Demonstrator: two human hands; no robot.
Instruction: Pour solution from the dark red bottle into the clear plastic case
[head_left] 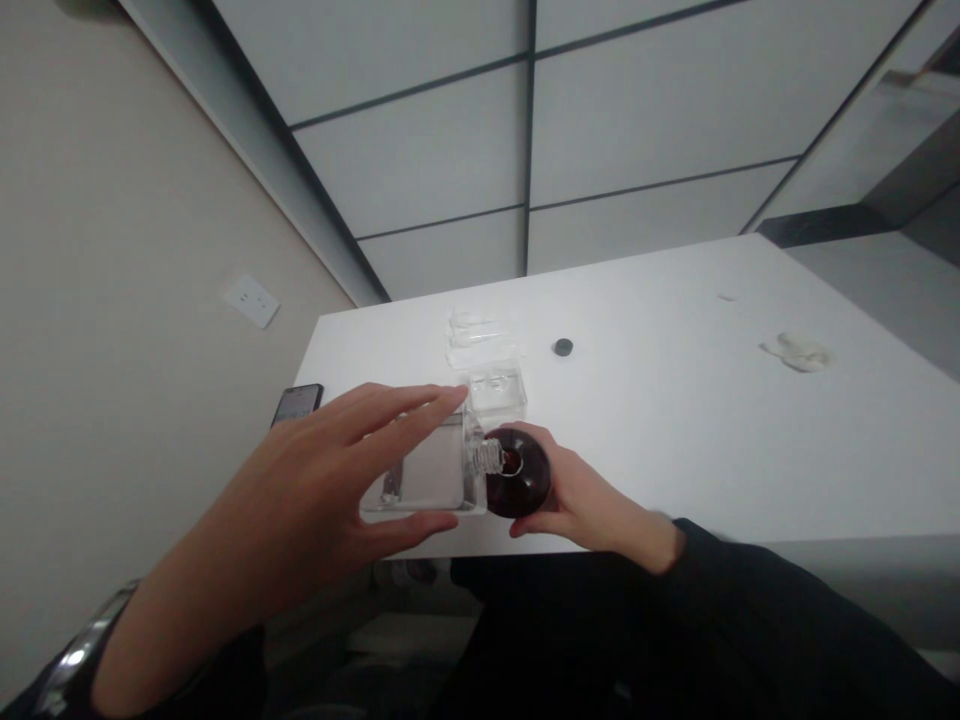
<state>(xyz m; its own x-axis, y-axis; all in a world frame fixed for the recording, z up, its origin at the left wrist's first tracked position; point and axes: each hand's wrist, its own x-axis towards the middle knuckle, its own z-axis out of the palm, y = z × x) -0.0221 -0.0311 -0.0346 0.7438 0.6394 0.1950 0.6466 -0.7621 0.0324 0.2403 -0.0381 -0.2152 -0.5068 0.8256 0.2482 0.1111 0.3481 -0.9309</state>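
My left hand (300, 490) spreads over a clear square glass bottle (427, 465), with the fingers along its far edge and the thumb along its near edge. The bottle lies on its side above the white table, and its threaded neck (487, 457) points right. My right hand (592, 490) grips a dark round cap (521, 475) with a reddish centre, which sits at the tip of the neck. I cannot tell whether the threads are engaged.
A clear plastic box (495, 395) and clear pieces (472, 330) stand just beyond the bottle. On the white table (675, 440) are a small dark disc (563, 347), a crumpled white scrap (796, 352) and a phone (298, 404). A wall (135, 300) runs along the left.
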